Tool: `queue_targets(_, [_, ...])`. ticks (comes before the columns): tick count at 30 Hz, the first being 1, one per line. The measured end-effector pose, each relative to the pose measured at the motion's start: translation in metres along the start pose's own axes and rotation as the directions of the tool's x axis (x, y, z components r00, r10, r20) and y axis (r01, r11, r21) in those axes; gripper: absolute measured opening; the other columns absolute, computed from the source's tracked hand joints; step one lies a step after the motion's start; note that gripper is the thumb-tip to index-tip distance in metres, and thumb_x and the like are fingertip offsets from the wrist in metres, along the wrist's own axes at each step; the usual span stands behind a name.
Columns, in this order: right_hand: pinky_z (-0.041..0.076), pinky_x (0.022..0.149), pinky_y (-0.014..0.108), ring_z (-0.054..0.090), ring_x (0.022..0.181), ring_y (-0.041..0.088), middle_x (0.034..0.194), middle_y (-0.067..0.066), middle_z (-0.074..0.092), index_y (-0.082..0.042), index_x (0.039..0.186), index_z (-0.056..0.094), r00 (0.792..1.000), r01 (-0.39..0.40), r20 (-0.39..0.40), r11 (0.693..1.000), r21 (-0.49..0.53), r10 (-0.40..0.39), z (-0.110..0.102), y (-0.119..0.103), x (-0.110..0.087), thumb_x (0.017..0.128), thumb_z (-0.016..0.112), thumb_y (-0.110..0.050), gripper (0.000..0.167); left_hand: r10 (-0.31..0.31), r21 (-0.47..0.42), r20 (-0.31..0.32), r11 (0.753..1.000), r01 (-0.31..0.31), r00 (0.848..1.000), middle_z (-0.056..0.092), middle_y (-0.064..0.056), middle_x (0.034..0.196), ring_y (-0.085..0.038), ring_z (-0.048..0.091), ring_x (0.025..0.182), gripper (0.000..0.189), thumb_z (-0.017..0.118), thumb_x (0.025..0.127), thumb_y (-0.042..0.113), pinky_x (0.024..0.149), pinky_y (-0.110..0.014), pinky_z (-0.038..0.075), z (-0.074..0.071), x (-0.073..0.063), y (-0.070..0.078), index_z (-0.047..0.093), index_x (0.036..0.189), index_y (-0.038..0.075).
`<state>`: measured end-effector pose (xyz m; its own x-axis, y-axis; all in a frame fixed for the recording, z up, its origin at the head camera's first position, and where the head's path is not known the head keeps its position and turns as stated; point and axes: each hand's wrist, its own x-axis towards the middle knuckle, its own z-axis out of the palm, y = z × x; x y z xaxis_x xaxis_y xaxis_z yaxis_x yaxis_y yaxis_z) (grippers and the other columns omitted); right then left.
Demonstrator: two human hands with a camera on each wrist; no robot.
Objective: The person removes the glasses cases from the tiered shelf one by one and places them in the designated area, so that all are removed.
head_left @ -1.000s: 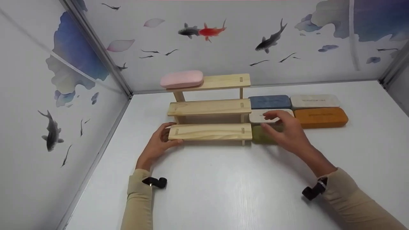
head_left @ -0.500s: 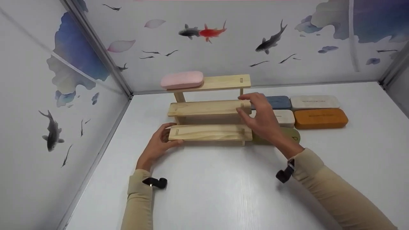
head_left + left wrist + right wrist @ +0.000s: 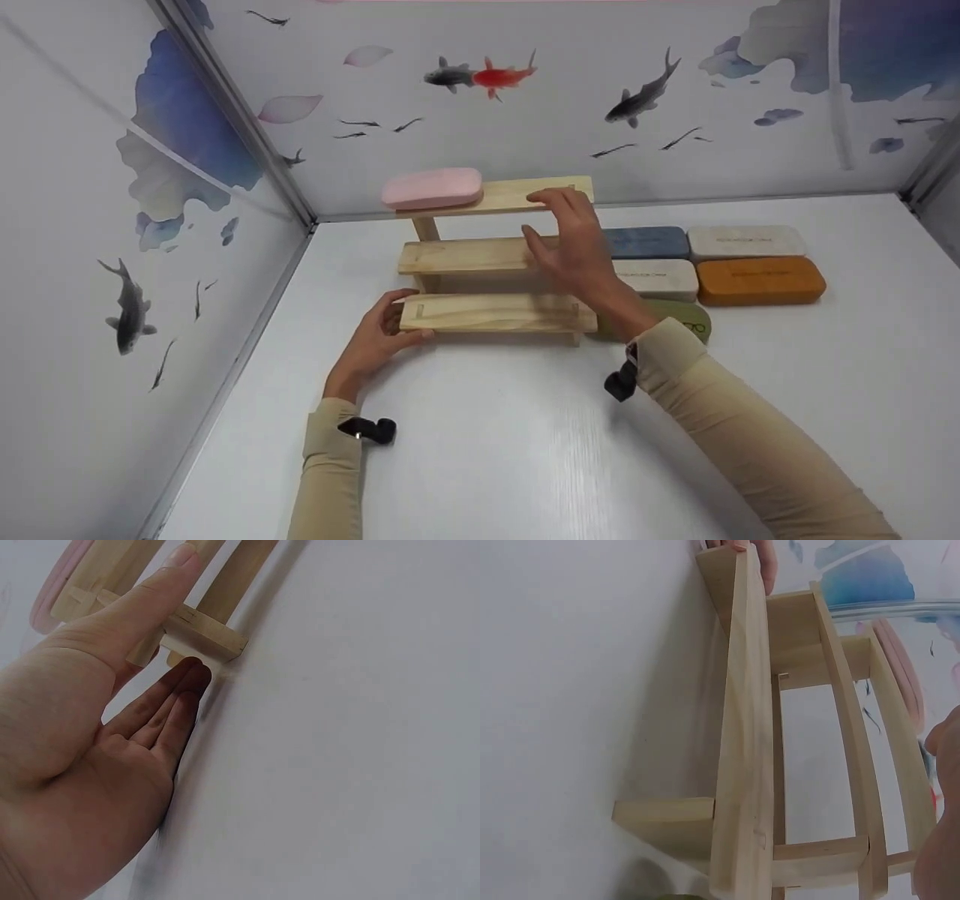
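A three-tier wooden display rack (image 3: 495, 311) stands on the white table. At the left end of its lowest shelf, my left hand (image 3: 371, 345) holds the rack, thumb along the front edge and fingers round the end; the left wrist view has this hand (image 3: 97, 742) close up. A pink glasses case (image 3: 433, 188) lies on the left half of the top shelf. My right hand (image 3: 574, 244) is over the right part of the rack, thumb and fingers spread apart, nothing between them. Part of that hand (image 3: 941, 832) shows at the right wrist view's edge.
Right of the rack lie several glasses cases: blue (image 3: 649, 242), off-white (image 3: 746, 241), cream (image 3: 664, 279), orange (image 3: 761, 281) and green (image 3: 686, 319), the last partly behind my right wrist. A wall (image 3: 555, 135) with painted fish closes off the back.
My right hand has moved left and away from me, from above the cream and green cases to the right side of the rack's upper shelves. The left hand stays at the rack's left end.
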<state>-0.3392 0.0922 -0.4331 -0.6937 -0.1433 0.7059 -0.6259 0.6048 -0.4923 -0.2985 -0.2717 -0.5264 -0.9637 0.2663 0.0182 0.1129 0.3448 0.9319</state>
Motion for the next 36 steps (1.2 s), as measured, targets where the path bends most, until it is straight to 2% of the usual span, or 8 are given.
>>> queue_targets(6, [0.049,0.113,0.047,0.058,0.131,0.033,0.141,0.016,0.063,-0.004,0.143,0.062,0.997,-0.072,0.022,0.997,0.04,0.071,0.013,-0.002,0.013,0.102,0.077,-0.021,0.047,-0.013,0.009,-0.007,1.0,0.013,1.0,0.063,-0.007,0.148,-0.024,0.063,0.136,0.08,0.093,0.089,0.032,0.115,-0.041,0.049,0.0,0.001,0.0,0.051,0.156,0.03])
queue_targets(11, [0.046,0.119,0.047,0.055,0.14,0.032,0.146,0.015,0.062,-0.004,0.147,0.058,0.99,-0.124,0.074,0.991,0.041,0.121,0.02,-0.012,0.02,0.102,0.078,-0.028,0.054,-0.02,0.002,-0.007,1.0,0.02,1.0,0.064,-0.005,0.147,-0.024,0.064,0.136,0.08,0.094,0.087,0.034,0.116,-0.045,0.049,0.001,0.001,0.001,0.052,0.154,0.032])
queue_targets(16, [0.04,0.125,0.046,0.046,0.151,0.03,0.157,0.013,0.055,-0.007,0.157,0.05,0.969,-0.19,0.17,0.981,0.037,0.182,0.027,-0.023,0.03,0.102,0.077,-0.039,0.069,-0.019,-0.026,-0.005,0.999,0.019,1.0,0.064,-0.005,0.147,-0.022,0.064,0.137,0.078,0.094,0.087,0.032,0.116,-0.043,0.048,-0.001,-0.001,-0.001,0.052,0.154,0.032])
queue_targets(21, [0.035,0.129,0.049,0.039,0.157,0.031,0.166,0.013,0.046,-0.008,0.166,0.038,0.941,-0.239,0.255,0.97,0.039,0.222,0.032,-0.028,0.039,0.102,0.077,-0.043,0.083,-0.006,-0.038,0.002,0.999,0.006,1.0,0.063,-0.005,0.148,-0.022,0.062,0.14,0.078,0.094,0.088,0.03,0.12,-0.045,0.045,-0.002,-0.002,-0.001,0.052,0.153,0.031])
queue_targets(27, [0.028,0.132,0.051,0.034,0.161,0.032,0.17,0.014,0.041,-0.009,0.17,0.03,0.931,-0.229,0.294,0.973,0.013,0.215,0.038,-0.03,0.044,0.101,0.077,-0.046,0.091,-0.015,-0.035,0.002,0.999,0.015,1.0,0.063,-0.005,0.149,-0.022,0.062,0.14,0.079,0.095,0.087,0.031,0.121,-0.044,0.045,-0.001,-0.001,-0.001,0.052,0.154,0.031])
queue_targets(31, [0.026,0.132,0.054,0.033,0.162,0.032,0.171,0.014,0.04,-0.009,0.172,0.026,0.937,-0.193,0.296,0.981,-0.013,0.188,0.045,-0.03,0.046,0.102,0.075,-0.047,0.093,-0.023,-0.025,0.004,0.999,0.023,1.0,0.063,-0.004,0.149,-0.02,0.062,0.14,0.08,0.094,0.087,0.033,0.12,-0.044,0.046,-0.001,0.0,0.0,0.052,0.154,0.032])
queue_targets(36, [0.027,0.13,0.059,0.03,0.163,0.034,0.173,0.014,0.037,-0.013,0.173,0.026,0.948,-0.111,0.296,0.993,-0.03,0.115,0.053,-0.032,0.047,0.105,0.072,-0.046,0.089,-0.018,-0.016,0.002,1.0,0.018,1.0,0.064,-0.005,0.147,-0.022,0.064,0.136,0.078,0.094,0.088,0.032,0.116,-0.044,0.049,-0.001,0.0,0.001,0.052,0.153,0.032])
